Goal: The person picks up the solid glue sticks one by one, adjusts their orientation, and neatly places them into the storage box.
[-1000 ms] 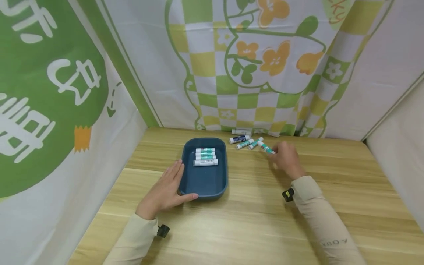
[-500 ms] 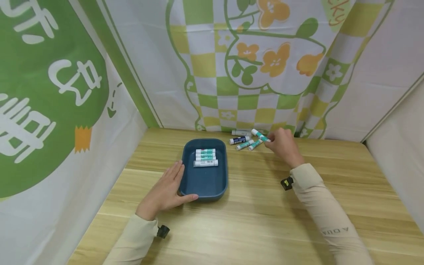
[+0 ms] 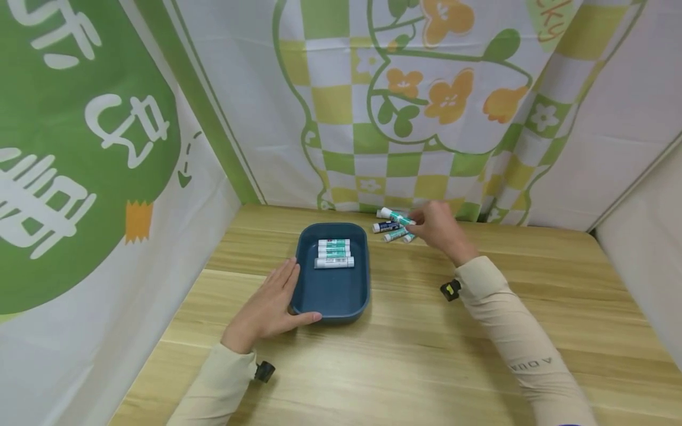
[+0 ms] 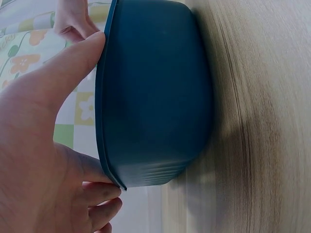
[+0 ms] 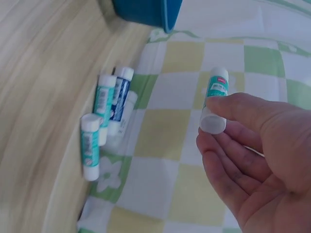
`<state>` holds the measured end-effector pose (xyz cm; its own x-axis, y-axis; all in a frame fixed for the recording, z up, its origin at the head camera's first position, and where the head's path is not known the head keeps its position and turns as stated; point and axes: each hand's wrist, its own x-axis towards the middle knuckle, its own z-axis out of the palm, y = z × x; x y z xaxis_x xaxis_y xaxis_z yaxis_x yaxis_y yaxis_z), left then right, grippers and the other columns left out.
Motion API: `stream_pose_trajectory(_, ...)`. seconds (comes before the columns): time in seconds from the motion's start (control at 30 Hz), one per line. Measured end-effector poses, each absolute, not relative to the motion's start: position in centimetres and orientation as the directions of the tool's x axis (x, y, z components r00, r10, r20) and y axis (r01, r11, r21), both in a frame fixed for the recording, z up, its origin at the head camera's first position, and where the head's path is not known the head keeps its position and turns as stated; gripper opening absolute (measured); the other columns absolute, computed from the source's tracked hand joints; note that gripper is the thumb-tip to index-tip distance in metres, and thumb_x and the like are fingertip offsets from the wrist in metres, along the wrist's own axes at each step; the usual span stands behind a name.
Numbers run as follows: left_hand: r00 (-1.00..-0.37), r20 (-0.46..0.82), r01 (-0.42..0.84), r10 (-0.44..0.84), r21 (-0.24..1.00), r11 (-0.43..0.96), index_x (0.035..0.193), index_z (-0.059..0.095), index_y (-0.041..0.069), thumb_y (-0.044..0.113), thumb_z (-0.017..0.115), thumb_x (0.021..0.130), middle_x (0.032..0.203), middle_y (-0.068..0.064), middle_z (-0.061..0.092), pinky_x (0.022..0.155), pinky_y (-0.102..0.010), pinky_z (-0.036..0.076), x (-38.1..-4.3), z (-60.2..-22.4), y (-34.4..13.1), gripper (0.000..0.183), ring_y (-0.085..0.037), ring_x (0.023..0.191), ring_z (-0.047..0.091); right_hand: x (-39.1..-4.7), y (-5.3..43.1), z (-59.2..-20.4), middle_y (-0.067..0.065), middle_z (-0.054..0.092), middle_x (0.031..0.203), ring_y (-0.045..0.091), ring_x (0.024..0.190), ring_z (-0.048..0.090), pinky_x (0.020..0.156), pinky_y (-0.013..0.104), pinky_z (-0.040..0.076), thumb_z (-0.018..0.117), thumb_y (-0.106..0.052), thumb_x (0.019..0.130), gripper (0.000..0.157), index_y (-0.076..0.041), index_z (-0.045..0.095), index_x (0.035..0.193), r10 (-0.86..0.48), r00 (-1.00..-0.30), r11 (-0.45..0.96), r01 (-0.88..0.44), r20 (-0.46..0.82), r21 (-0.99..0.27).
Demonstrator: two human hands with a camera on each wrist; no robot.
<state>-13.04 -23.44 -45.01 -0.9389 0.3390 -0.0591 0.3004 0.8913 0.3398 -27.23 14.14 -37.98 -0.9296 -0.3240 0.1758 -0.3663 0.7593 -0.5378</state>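
Note:
My right hand [image 3: 441, 232] pinches a white and green glue stick [image 3: 396, 216] between thumb and fingers, raised over the loose sticks at the back of the table. In the right wrist view this held glue stick [image 5: 217, 90] tilts upward, its clear end toward the camera. My left hand [image 3: 264, 307] rests against a dark blue plastic box [image 3: 333, 299], fingers straight along its left side and thumb at the near rim. Inside the box, several glue sticks [image 3: 334, 262] lie side by side toward the far end.
Below the held stick lie a navy glue stick [image 5: 119, 99], two green ones, the nearer green glue stick [image 5: 90, 148] among them, and a pale one by the curtain. A checked curtain [image 3: 367, 148] hangs at the table's back edge. White cloth [image 3: 639, 154] borders the right side.
My right hand has lifted the green glue stick from the table and carried it leftward over the other loose sticks. My left hand keeps its place at the box.

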Motion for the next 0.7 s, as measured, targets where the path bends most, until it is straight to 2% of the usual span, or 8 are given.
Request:
stream_pose_trajectory(0.2,-0.94,-0.071,0.293,0.335,0.339,0.894,0.167,0.015,-0.004,0.079,0.064,0.087,0.178,-0.02,0.008,0.134,-0.058,0.018,-13.1,-45.0,-23.4,0.125,-0.039,0.166,0.012,-27.3,11.8,-37.0,0.018,0.081,0.1,0.029,0.089,0.077,0.079,0.042,0.065,0.079,-0.011,0.095,0.024,0.003,0.079,0.114,-0.404,-0.904,0.742,-0.414,0.14,-0.528)
stream_pose_trajectory(0.47,-0.941,-0.073,0.289,0.331,0.337,0.896,0.167,0.015,-0.003,0.079,0.065,0.087,0.178,-0.019,0.008,0.135,-0.057,0.017,-13.1,-45.0,-23.3,0.125,-0.038,0.166,0.012,-27.3,8.8,-36.5,0.015,0.081,0.094,0.025,0.083,0.077,0.076,0.04,0.065,0.08,-0.009,0.094,0.02,0.002,0.081,0.11,-0.516,-0.838,0.692,-0.528,0.174,-0.493)
stream_pose_trajectory(0.7,-0.941,-0.066,0.291,0.331,0.339,0.895,0.167,0.017,-0.004,0.08,0.063,0.087,0.178,-0.019,0.009,0.134,-0.058,0.019,-13.1,-45.1,-23.3,0.124,-0.038,0.166,0.013,-26.7,6.5,-36.7,0.017,0.081,0.109,0.029,0.1,0.077,0.089,0.043,0.065,0.078,-0.012,0.097,0.024,0.001,0.079,0.117,-0.561,-0.816,0.683,-0.551,0.141,-0.48)
